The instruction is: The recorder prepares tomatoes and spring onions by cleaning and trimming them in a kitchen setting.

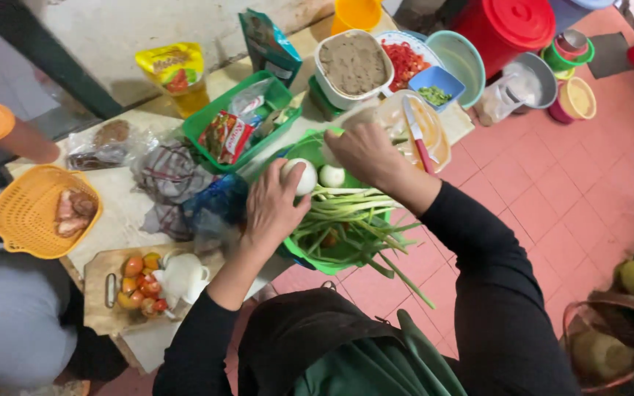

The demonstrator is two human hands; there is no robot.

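The left hand is closed around a smooth white egg-shaped item, fingers wrapped over its near side, thumb toward the person. The item sits above the left rim of a green plastic basket. A second white rounded item lies just beside the first, to its right, between the two hands and in the basket.

The right hand is curled, palm down, above the far edge of the same basket; what it holds, if anything, cannot be told, as the fingers hide it. It is the nearer hand to the second white item, which lies just below it, on the person's side.

A bundle of long green spring onion stalks lies in the basket, long axis running left to right, its ends hanging out over the pink tiled floor.

Adjacent on the table: a wooden board with small red and orange tomatoes, and an orange plastic basket well to the left.
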